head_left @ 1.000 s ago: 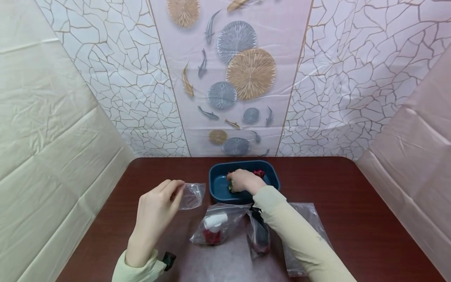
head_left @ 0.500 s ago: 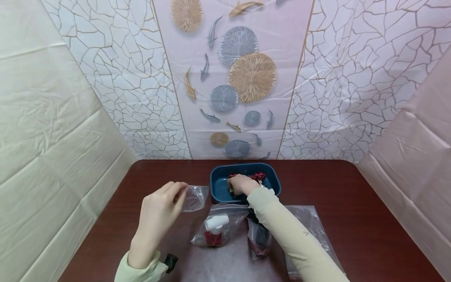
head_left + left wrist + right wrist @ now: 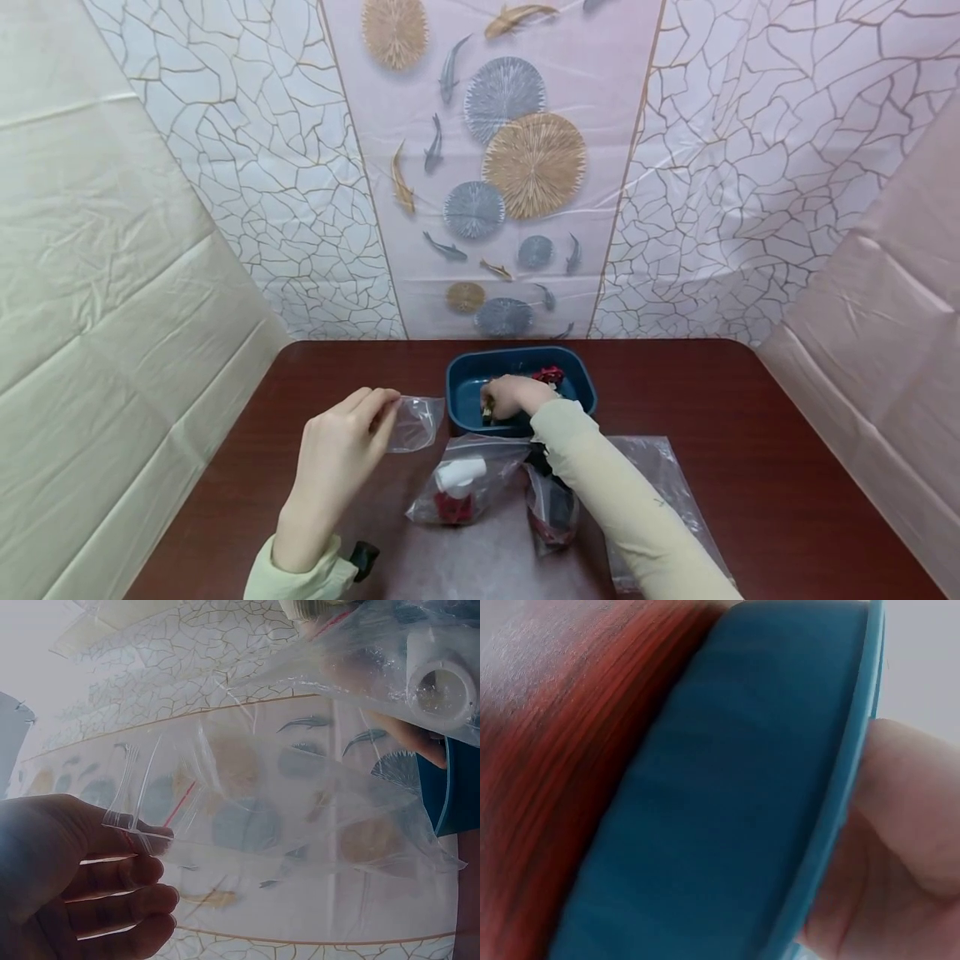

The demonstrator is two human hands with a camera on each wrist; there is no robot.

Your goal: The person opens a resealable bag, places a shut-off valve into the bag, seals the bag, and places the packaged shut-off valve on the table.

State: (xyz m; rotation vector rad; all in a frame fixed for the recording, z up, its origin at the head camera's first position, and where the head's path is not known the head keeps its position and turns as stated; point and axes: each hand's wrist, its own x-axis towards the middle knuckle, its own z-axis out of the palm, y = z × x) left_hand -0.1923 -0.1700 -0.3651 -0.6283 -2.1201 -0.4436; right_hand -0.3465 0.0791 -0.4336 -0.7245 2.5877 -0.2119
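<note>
My left hand [image 3: 341,450] pinches a clear zip-lock bag [image 3: 416,423] at its edge between thumb and fingers. In the left wrist view the bag [image 3: 300,817] hangs flat and see-through, a red line along its seal. My right hand [image 3: 513,396] reaches down into a blue plastic bin [image 3: 459,410], fingers curled at a small gold-and-dark item [image 3: 487,410]. The bin wall [image 3: 712,780] hides those fingertips in the right wrist view. Beside the hand, a red item [image 3: 549,375] lies in the bin.
In front of the bin lies a zip-lock bag [image 3: 480,454] holding a white cylindrical piece [image 3: 461,472] and something red. Right of it lies another bag [image 3: 551,508] with dark and red contents. A flat clear bag [image 3: 652,467] lies partly under the right forearm.
Within the bin, my right hand shifts slightly toward the near left, and the gold-and-dark item at its fingers moves with it. My left hand keeps its hold on the bag, nearly still.
</note>
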